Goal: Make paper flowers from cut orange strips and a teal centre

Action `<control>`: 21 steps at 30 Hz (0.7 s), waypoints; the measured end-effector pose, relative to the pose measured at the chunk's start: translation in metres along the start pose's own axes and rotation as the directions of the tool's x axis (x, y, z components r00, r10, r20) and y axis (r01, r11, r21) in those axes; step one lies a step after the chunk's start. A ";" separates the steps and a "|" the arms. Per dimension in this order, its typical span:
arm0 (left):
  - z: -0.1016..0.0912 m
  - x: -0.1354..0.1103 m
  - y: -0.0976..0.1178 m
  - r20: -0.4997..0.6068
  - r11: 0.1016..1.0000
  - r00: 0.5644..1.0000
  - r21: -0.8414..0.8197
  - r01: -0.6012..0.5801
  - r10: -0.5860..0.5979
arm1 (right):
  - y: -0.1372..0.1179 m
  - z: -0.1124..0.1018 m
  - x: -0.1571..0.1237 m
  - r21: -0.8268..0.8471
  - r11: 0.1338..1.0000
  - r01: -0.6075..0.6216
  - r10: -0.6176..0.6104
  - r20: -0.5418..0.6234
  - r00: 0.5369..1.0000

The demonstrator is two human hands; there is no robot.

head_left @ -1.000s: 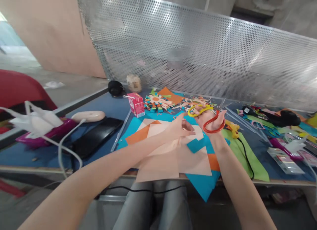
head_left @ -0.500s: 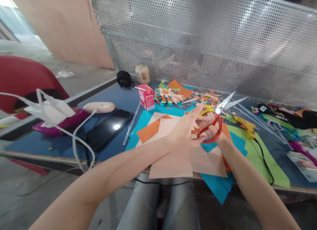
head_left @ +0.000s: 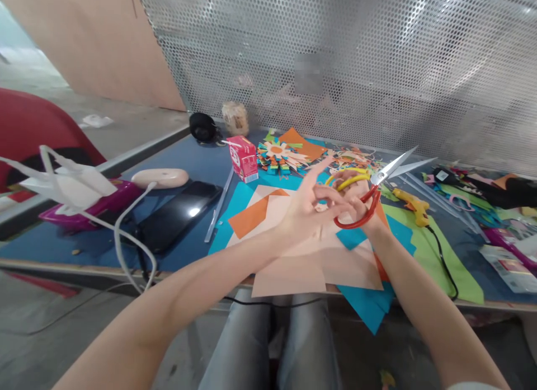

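Note:
My right hand (head_left: 356,202) grips a pair of scissors (head_left: 380,188) with one red and one yellow handle loop; the blades are spread and point up to the right. My left hand (head_left: 310,205) hovers right beside it over the paper, index finger raised, the other fingers curled in a loose pinch near the handles; whether it holds a scrap is unclear. Beneath both hands lie peach, orange and blue paper sheets (head_left: 289,261) that hang over the table's front edge.
Left: a black phone (head_left: 178,214), white charger cables (head_left: 67,183), a pink carton (head_left: 243,158). Behind: a paper flower (head_left: 277,155), paper scraps. Right: a yellow glue gun (head_left: 409,202) on green paper (head_left: 440,250), craft clutter. A perforated metal screen (head_left: 335,60) backs the blue table (head_left: 184,166).
The scissor blades have swung out to point up-right and spread apart. My left hand closed in beside the handles, then raised its index finger. The view shifted slightly.

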State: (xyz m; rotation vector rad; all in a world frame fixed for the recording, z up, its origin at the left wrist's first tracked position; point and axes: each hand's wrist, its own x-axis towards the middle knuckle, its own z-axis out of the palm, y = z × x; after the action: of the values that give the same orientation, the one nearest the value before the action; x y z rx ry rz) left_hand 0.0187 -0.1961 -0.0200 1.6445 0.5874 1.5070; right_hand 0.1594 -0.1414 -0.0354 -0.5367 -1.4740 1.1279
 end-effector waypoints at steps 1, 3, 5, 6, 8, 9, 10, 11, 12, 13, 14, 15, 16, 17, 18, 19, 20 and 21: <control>-0.003 0.004 0.002 -0.042 0.998 0.999 -0.058 0.013 -0.015 | 0.000 -0.001 0.001 0.004 0.999 0.035 -0.035 0.008 0.999; -0.012 0.014 0.008 -0.142 0.989 0.989 -0.145 0.021 -0.042 | 0.000 -0.003 0.002 0.004 0.996 0.086 -0.086 0.017 0.996; -0.026 0.023 0.015 -0.221 0.978 0.970 -0.203 0.053 -0.099 | -0.001 -0.005 0.003 0.000 0.996 0.093 -0.093 0.012 0.996; -0.035 0.028 0.020 -0.255 0.972 0.957 -0.223 0.078 -0.135 | -0.002 -0.007 0.004 0.002 0.996 0.093 -0.093 0.007 0.996; -0.053 0.035 0.032 -0.313 0.959 0.929 -0.258 0.118 -0.199 | -0.004 -0.008 0.007 0.020 0.995 0.099 -0.099 -0.009 0.995; -0.062 0.038 0.038 -0.339 0.953 0.915 -0.277 0.124 -0.218 | -0.006 -0.009 0.008 0.036 0.994 0.105 -0.104 -0.021 0.994; -0.071 0.041 0.045 -0.383 0.955 0.902 -0.282 0.093 -0.201 | -0.007 -0.010 0.010 0.054 0.992 0.114 -0.112 -0.037 0.993; -0.079 0.043 0.052 -0.424 0.954 0.888 -0.295 0.048 -0.176 | -0.007 -0.011 0.011 0.070 0.990 0.123 -0.119 -0.057 0.991; -0.086 0.045 0.058 -0.466 0.952 0.874 -0.307 -0.012 -0.139 | -0.008 -0.012 0.012 0.081 0.988 0.130 -0.124 -0.078 0.989; -0.092 0.046 0.064 -0.474 0.945 0.871 -0.324 -0.040 -0.126 | -0.008 -0.013 0.013 0.087 0.987 0.133 -0.125 -0.099 0.987; -0.097 0.046 0.069 -0.461 0.945 0.882 -0.321 -0.061 -0.099 | -0.008 -0.014 0.013 0.087 0.988 0.131 -0.120 -0.116 0.986; -0.101 0.046 0.073 -0.419 0.959 0.905 -0.279 -0.055 -0.070 | -0.008 -0.015 0.013 0.084 0.988 0.126 -0.115 -0.130 0.985; -0.104 0.045 0.076 -0.368 0.981 0.928 -0.194 -0.025 -0.049 | -0.009 -0.016 0.013 0.081 0.989 0.121 -0.109 -0.138 0.984; -0.106 0.043 0.078 -0.322 0.996 0.946 -0.084 0.006 -0.033 | -0.009 -0.017 0.013 0.078 0.990 0.119 -0.107 -0.143 0.984; -0.108 0.039 0.080 -0.286 0.999 0.958 0.034 0.042 -0.030 | -0.008 -0.017 0.012 0.077 0.990 0.120 -0.108 -0.146 0.983; -0.110 0.034 0.081 -0.269 0.987 0.962 0.140 0.078 -0.038 | -0.008 -0.017 0.012 0.079 0.989 0.124 -0.111 -0.146 0.983; -0.111 0.027 0.081 -0.263 0.968 0.963 0.224 0.111 -0.050 | -0.007 -0.018 0.012 0.084 0.988 0.129 -0.116 -0.142 0.983; -0.112 0.020 0.081 -0.259 0.949 0.963 0.281 0.145 -0.071 | -0.006 -0.018 0.012 0.091 0.987 0.135 -0.122 -0.134 0.983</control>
State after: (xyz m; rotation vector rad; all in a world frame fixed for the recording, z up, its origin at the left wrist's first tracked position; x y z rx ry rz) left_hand -0.1007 -0.1979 0.0521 1.6229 1.0703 1.6116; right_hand 0.1747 -0.1281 -0.0265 -0.4302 -1.3146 1.0406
